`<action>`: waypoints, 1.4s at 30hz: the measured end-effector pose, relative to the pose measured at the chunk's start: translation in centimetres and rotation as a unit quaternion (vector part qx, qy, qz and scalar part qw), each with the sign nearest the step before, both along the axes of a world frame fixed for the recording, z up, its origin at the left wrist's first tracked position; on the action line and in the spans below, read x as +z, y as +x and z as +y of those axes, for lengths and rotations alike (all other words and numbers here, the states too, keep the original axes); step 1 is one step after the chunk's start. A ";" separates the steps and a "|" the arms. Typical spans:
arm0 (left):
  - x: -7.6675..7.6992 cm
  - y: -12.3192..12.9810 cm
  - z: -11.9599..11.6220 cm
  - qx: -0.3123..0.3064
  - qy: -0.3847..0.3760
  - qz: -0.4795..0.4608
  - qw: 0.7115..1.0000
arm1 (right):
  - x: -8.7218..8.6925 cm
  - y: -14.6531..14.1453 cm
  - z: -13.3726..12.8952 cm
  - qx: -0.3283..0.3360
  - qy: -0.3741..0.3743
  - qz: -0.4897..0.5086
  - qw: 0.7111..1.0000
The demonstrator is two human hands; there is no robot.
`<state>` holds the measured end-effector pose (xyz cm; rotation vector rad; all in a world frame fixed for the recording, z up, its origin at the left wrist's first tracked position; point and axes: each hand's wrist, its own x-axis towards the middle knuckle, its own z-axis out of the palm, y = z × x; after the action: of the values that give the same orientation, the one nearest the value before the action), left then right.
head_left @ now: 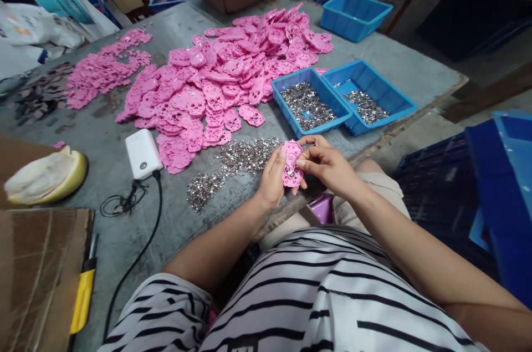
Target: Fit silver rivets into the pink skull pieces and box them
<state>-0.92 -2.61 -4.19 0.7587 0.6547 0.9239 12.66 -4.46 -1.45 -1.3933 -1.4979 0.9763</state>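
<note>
A pink plastic piece with small metal parts set in its lower half is gripped by my left hand, thumb on its left edge. My right hand is closed at the piece's right side, its thumb and index finger pinched over the surface. Whatever small part those fingertips may hold is hidden. Just beyond my hands lies a loose heap of small shiny metal parts. Behind it, two blue trays, a left one and a right one, contain more small metal parts.
A large pile of pink pieces spreads over the table, with smaller pink parts and dark flat pieces farther left. A white power bank with a black cable, a fruit rind, a yellow-handled tool and another blue tray surround the work.
</note>
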 end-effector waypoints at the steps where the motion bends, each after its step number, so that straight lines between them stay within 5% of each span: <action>1: 0.0 0.0 0.0 0.001 -0.002 0.003 1.000 | 0.0 0.0 0.0 0.001 -0.003 0.002 1.000; 42: 0.0 0.0 -0.3 0.005 -0.018 0.023 1.000 | -1.3 -0.7 -0.6 -0.025 0.060 -0.076 0.995</action>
<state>-0.92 -2.92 -4.22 0.7477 0.7140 0.9039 11.96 -5.06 -2.75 -1.4374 -1.5967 0.7506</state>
